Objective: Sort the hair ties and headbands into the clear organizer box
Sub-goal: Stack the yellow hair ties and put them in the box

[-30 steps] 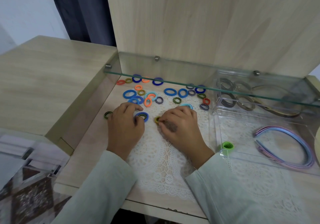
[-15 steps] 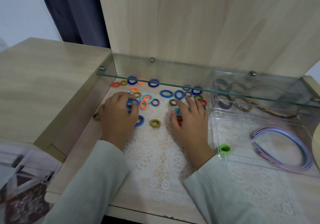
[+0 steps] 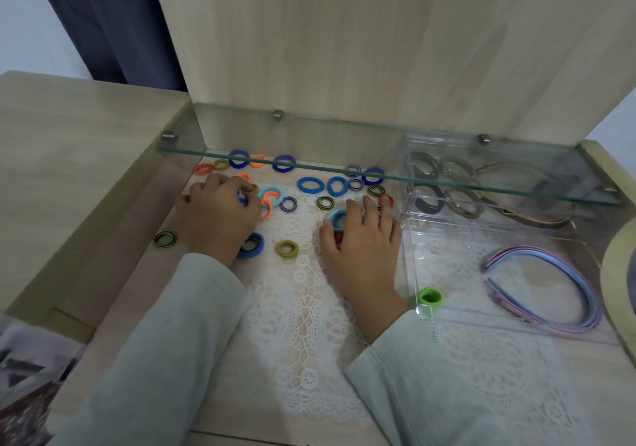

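Note:
Several hair ties in blue, orange, green and striped colours [image 3: 311, 185] lie scattered on a lace mat [image 3: 303, 311]. My left hand [image 3: 216, 218] has its fingers curled over a dark blue hair tie [image 3: 242, 199] in the left cluster. My right hand [image 3: 361, 242] lies flat with straight fingers on a light blue hair tie [image 3: 337, 217], and a red tie [image 3: 339, 238] shows under its palm. The clear organizer box [image 3: 409, 259] stands on the right. It holds pastel headbands [image 3: 557, 294], a green tie [image 3: 430, 296], dark and grey ties [image 3: 426, 203] and a beige headband [image 3: 526, 213].
A glass shelf [image 3: 378, 174] juts over the back row of ties and over the back of the box. A raised wooden top [image 3: 69, 156] borders the recess on the left, and a wooden panel [image 3: 344, 49] stands behind. A round rim [image 3: 616, 273] shows at the right edge.
Both hands moved away from me into the scattered ties. My right hand left the yellow-green tie and now covers the light blue one. My left hand went up into the left cluster.

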### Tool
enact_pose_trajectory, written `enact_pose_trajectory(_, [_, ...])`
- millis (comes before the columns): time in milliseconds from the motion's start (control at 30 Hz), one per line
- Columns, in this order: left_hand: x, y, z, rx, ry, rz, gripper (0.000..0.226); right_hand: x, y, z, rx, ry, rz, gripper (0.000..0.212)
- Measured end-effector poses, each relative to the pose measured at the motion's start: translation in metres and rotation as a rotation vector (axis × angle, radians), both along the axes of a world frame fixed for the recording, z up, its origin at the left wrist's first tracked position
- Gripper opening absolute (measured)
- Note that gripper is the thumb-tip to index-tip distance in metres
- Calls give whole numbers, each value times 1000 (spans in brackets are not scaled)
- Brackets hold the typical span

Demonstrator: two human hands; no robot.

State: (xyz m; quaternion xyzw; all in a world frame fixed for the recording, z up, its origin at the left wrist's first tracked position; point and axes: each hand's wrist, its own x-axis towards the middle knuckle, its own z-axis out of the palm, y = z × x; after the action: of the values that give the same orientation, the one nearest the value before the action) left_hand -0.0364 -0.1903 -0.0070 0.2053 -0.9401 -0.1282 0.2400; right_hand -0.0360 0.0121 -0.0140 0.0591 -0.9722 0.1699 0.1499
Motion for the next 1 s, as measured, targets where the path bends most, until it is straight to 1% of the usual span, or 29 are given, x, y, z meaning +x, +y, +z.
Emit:
enact_pose_trajectory(167, [2,9,-10,133,67,35,20,1,0,1,24,-38,9,64])
enact_pose_trajectory(267, [1,8,-8,186,85,42,15,1,-1,1,20,-33,-1,65])
enact_pose_trajectory(367, [2,8,-8,209,89,39,10,2,-1,0,0,-28,-9,64])
enact_pose_trajectory(467, [2,5,-10,248,122,12,10,2,-1,-1,-12,-7,-17,61])
enact_pose_trajectory(567, [3,-3,-9,335,287,-103,18,2,0,-3,-19,9,-25,57])
enact_pose_trajectory(667, [8,-5,-4,461,431,-197,15,2,0,-3,-21,16,-26,56])
enact_pose_trajectory(733, [15,-4,-1,448,430,-258,10,2,1,-3,-14,1,-21,57])
enact_pose_trajectory(833, [33,1,2,369,364,-350,6,2,1,-3,-17,-7,-19,56])
enact_pose_trajectory(1000, [59,11,7,277,390,-621,6,2,-1,-3,-34,19,-22,57])
